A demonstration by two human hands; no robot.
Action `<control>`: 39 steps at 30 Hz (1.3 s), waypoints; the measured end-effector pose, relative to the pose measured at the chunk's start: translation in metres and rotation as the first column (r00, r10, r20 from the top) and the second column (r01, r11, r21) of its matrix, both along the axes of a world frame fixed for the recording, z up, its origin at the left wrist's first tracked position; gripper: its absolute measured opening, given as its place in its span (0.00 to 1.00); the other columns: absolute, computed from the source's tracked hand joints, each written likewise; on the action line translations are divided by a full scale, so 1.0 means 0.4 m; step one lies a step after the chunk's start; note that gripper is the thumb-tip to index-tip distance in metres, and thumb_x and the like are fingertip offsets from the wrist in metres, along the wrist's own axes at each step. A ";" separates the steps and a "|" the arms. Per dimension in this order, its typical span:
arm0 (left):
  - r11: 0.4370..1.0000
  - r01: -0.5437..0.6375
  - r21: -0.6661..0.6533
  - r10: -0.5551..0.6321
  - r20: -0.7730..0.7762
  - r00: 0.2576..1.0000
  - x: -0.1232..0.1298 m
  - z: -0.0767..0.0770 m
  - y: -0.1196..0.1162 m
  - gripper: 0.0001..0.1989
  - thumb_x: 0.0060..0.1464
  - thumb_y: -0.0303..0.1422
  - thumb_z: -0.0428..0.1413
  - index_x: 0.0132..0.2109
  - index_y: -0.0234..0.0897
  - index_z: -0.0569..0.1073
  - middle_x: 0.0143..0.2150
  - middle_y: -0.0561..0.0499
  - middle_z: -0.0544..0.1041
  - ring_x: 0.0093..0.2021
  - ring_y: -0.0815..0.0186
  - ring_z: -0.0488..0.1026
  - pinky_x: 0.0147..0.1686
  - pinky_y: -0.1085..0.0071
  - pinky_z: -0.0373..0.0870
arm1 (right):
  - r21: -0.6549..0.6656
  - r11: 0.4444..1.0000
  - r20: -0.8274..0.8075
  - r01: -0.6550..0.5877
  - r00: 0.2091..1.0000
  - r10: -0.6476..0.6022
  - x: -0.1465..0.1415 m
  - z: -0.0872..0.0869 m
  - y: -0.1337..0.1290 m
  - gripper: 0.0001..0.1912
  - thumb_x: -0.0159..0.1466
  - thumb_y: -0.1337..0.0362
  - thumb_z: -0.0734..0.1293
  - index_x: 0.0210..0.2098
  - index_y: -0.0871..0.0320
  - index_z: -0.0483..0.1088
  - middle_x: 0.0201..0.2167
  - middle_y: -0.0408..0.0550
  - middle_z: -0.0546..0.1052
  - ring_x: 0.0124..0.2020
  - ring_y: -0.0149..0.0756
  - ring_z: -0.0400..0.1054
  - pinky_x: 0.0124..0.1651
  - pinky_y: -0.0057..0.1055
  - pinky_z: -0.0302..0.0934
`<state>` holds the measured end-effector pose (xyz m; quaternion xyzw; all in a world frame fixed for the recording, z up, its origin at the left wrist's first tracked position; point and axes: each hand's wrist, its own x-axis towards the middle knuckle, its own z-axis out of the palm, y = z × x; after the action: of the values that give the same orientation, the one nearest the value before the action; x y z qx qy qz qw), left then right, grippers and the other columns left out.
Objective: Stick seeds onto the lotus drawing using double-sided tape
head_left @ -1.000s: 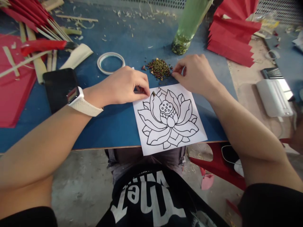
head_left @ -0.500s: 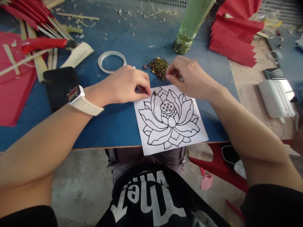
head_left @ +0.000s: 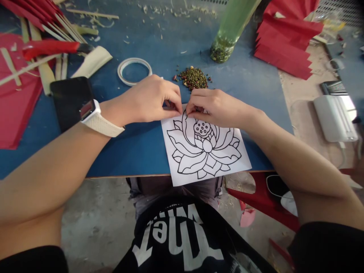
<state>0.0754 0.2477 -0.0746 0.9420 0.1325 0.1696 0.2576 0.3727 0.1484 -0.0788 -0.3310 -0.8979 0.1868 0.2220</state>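
Note:
A white sheet with a black lotus outline (head_left: 207, 146) lies at the table's front edge, its lower part jutting past it. My left hand (head_left: 160, 99) rests at the sheet's upper left corner, thumb and fingertips pinched. My right hand (head_left: 214, 107) is over the top of the drawing, fingers pinched at the upper left petal, close to the left fingertips. Whatever either pinch holds is too small or hidden to make out. Behind the right hand sits a small pile of green and reddish beans (head_left: 195, 77).
A tape roll (head_left: 134, 71), a black phone (head_left: 71, 99), a red-handled tool (head_left: 51, 49) and red paper (head_left: 17, 94) are on the left. A green bottle (head_left: 233, 32) stands behind the beans. Folded red paper (head_left: 284, 45) and a white power bank (head_left: 332, 117) lie right.
My right hand has moved from the right side of the bean pile down and left onto the top of the drawing. My left hand has stayed at the sheet's corner.

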 end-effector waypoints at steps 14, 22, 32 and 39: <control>0.996 0.085 0.003 -0.085 -0.015 0.996 -0.011 0.007 -0.005 0.18 0.83 0.58 0.65 0.50 0.65 0.98 0.53 0.49 0.97 0.57 0.49 0.93 0.63 0.55 0.86 | -0.104 0.993 -0.005 0.048 0.999 -0.049 0.015 0.022 0.010 0.04 0.83 0.61 0.74 0.50 0.47 0.85 0.45 0.48 0.86 0.45 0.48 0.80 0.57 0.46 0.78; 0.995 0.083 0.064 -0.079 -0.055 0.995 -0.006 0.008 -0.011 0.19 0.86 0.53 0.61 0.53 0.64 0.98 0.57 0.49 0.97 0.62 0.49 0.92 0.61 0.57 0.84 | -0.117 0.989 -0.038 0.085 0.995 -0.090 0.016 0.022 0.014 0.04 0.81 0.58 0.77 0.48 0.47 0.85 0.44 0.47 0.87 0.46 0.47 0.81 0.55 0.44 0.77; 0.997 0.079 0.018 -0.078 -0.038 0.996 -0.007 0.009 -0.015 0.25 0.87 0.62 0.58 0.54 0.62 0.98 0.55 0.48 0.96 0.59 0.49 0.91 0.57 0.56 0.83 | -0.164 0.975 -0.066 0.150 0.984 -0.163 0.016 0.039 0.013 0.04 0.79 0.57 0.78 0.44 0.44 0.84 0.43 0.46 0.88 0.44 0.49 0.82 0.53 0.49 0.81; 0.939 0.175 0.296 -0.116 -0.207 0.971 0.002 0.037 -0.034 0.30 0.95 0.49 0.48 0.65 0.51 0.96 0.60 0.46 0.95 0.60 0.54 0.86 0.49 0.56 0.75 | -0.180 0.965 -0.048 0.191 0.978 -0.203 0.023 0.028 0.017 0.02 0.77 0.57 0.80 0.46 0.43 0.86 0.43 0.45 0.90 0.44 0.51 0.83 0.52 0.50 0.82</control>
<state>0.0763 0.2342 -0.0600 0.9897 0.0573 0.0799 0.1036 0.3821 0.1551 -0.0677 -0.4303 -0.8329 0.2527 0.2393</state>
